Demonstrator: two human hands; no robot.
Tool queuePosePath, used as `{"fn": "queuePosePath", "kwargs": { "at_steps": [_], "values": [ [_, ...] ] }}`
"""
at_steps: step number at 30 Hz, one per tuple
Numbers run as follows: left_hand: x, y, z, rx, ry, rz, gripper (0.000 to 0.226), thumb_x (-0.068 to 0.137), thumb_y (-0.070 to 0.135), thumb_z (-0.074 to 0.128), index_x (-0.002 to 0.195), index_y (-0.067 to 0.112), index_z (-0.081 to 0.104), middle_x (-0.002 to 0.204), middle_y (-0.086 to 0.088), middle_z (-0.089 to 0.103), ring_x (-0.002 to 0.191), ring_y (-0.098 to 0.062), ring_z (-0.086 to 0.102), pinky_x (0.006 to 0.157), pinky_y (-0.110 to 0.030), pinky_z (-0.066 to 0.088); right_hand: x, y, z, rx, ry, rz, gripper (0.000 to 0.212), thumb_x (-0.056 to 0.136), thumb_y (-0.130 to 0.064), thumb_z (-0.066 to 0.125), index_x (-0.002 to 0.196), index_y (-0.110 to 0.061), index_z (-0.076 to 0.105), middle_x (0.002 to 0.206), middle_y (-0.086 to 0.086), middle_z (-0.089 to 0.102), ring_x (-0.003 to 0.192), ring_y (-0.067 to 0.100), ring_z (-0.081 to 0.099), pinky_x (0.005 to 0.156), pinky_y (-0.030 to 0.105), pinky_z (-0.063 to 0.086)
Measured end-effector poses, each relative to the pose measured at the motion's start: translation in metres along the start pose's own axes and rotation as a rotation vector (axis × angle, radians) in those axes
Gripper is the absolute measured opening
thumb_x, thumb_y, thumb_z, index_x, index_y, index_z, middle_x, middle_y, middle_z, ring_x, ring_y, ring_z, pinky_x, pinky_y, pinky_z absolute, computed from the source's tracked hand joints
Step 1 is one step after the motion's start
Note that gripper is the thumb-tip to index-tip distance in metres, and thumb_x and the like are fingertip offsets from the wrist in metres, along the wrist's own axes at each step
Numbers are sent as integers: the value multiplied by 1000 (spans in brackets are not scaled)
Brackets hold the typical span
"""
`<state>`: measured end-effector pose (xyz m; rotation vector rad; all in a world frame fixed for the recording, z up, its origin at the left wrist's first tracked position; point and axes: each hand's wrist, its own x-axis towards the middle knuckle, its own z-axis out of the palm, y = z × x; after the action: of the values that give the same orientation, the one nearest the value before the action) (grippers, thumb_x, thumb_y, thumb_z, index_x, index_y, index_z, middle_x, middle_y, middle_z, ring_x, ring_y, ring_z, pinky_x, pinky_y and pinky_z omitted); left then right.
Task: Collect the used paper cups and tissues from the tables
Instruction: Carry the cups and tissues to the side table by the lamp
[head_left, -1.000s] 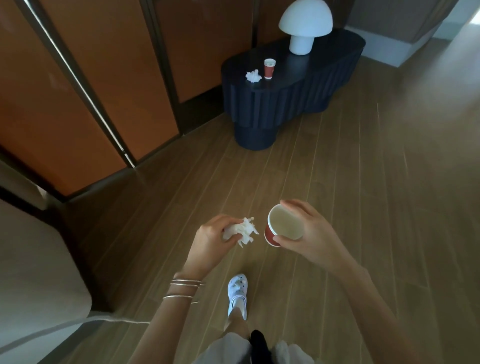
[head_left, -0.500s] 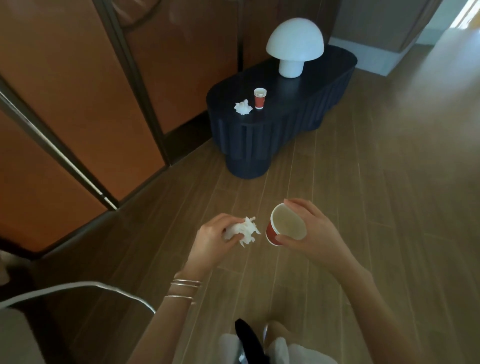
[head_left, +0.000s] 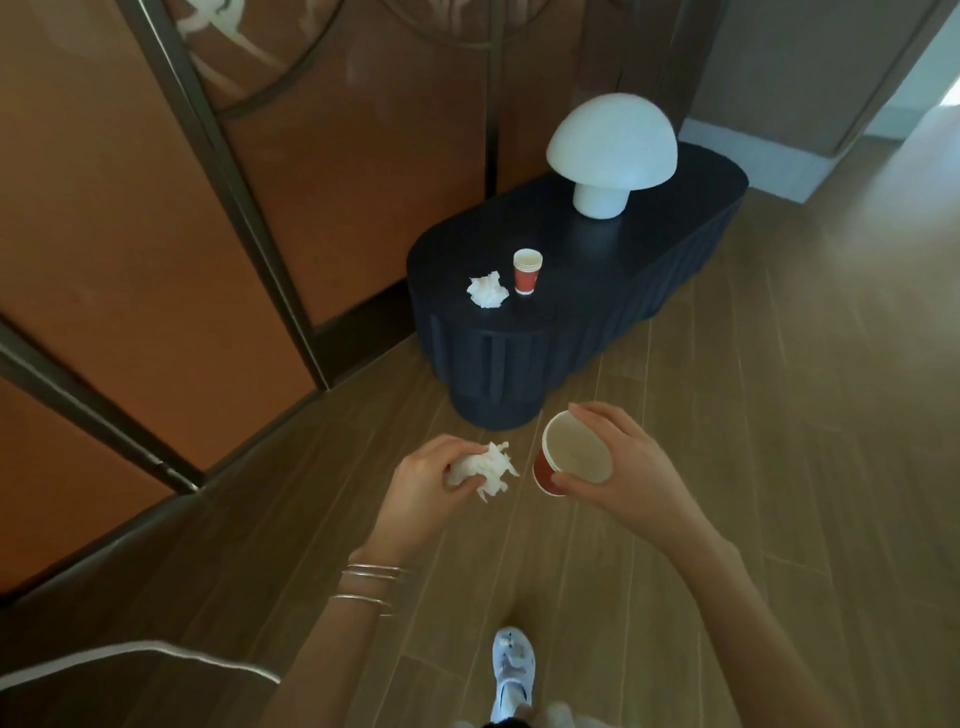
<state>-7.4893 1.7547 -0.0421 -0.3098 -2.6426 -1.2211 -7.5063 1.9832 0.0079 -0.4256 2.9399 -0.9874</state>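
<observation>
Dark table (head_left: 685, 208) nearer now, left hand (head_left: 422, 483) clutching tissue (head_left: 485, 466), right hand (head_left: 626, 475) gripping cup (head_left: 574, 457)

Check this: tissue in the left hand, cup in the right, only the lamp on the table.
Not quite. The head view shows a second cup and second tissue on the table near the lamp. The left hand grips a tissue, right hand a cup.
</observation>
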Motion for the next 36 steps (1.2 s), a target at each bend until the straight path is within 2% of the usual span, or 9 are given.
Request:
{"fn": "queuePosePath", "kwargs": {
  "at_steps": [3, 5, 9, 15, 19, 22, 29, 33, 36],
  "values": [
    [58, -11, 10, 9, 38, -26, 31, 74, 13, 76, 104, 17, 67, 100, 8, 64, 88, 2, 57, 79, -14, 48, 57, 16, -11, -1, -25, -29, 77, 67, -50, 71, 135, -32, 38, 133, -22, 36, 109, 3, 44, 88, 21, 38],
    [86, -18, 20, 11, 44, -44, 31, 75, 16, 75, 104, 19, 67, 99, 12, 61, 87, 7, 55, 78, -9, 45, 89, 27, -14, -20, -41, -43, 77, 68, -49, 72, 135, -31, 38, 133, -22, 36, 109, 4, 45, 88, 23, 40],
    [125, -39, 34, -18, -2, -90, 29, 74, 13, 76, 101, 19, 68, 96, 12, 63, 86, 1, 58, 76, -14, 47, 139, 45, -13, -2, -73, -43, 77, 67, -51, 70, 134, -31, 39, 132, -22, 37, 107, 3, 45, 87, 23, 41],
    [200, -87, 49, -35, -28, -156, 29, 75, 17, 74, 101, 29, 65, 93, 29, 55, 93, 8, 54, 76, -4, 40, 214, 77, 1, -12, -99, 0, 77, 69, -50, 71, 136, -30, 39, 134, -20, 37, 110, 4, 46, 88, 21, 40],
    [267, -119, 50, -20, -30, -142, 29, 76, 20, 74, 102, 28, 65, 94, 28, 54, 94, 13, 51, 78, -1, 39, 283, 87, 5, -13, -102, 5, 77, 69, -49, 71, 136, -29, 38, 135, -20, 36, 112, 4, 44, 87, 20, 40],
    [328, -140, 42, -20, -31, -129, 28, 78, 21, 72, 105, 24, 65, 100, 16, 59, 90, 4, 55, 77, -4, 42, 346, 88, 2, -17, -74, 12, 76, 70, -47, 72, 136, -29, 38, 134, -20, 36, 107, -2, 40, 84, 16, 37],
    [444, -189, 36, 0, -94, -88, 28, 80, 19, 71, 107, 18, 66, 105, 4, 63, 96, -7, 56, 82, -11, 42, 466, 108, 4, 2, -75, 63, 75, 68, -47, 72, 133, -30, 40, 131, -23, 36, 107, -3, 42, 84, 16, 35],
    [491, -214, 47, -7, -133, -105, 27, 80, 18, 71, 106, 18, 65, 104, 4, 63, 95, -7, 56, 82, -13, 43, 516, 133, 8, -7, -109, 128, 77, 67, -48, 72, 134, -29, 39, 133, -20, 35, 106, 1, 43, 83, 18, 37],
    [522, -230, 62, -40, -150, -97, 26, 78, 14, 72, 104, 18, 66, 101, 5, 62, 95, -12, 58, 84, -25, 48, 546, 151, 15, 19, -101, 145, 77, 66, -50, 71, 134, -31, 38, 132, -24, 33, 105, -1, 42, 82, 16, 35]
  ]
}}
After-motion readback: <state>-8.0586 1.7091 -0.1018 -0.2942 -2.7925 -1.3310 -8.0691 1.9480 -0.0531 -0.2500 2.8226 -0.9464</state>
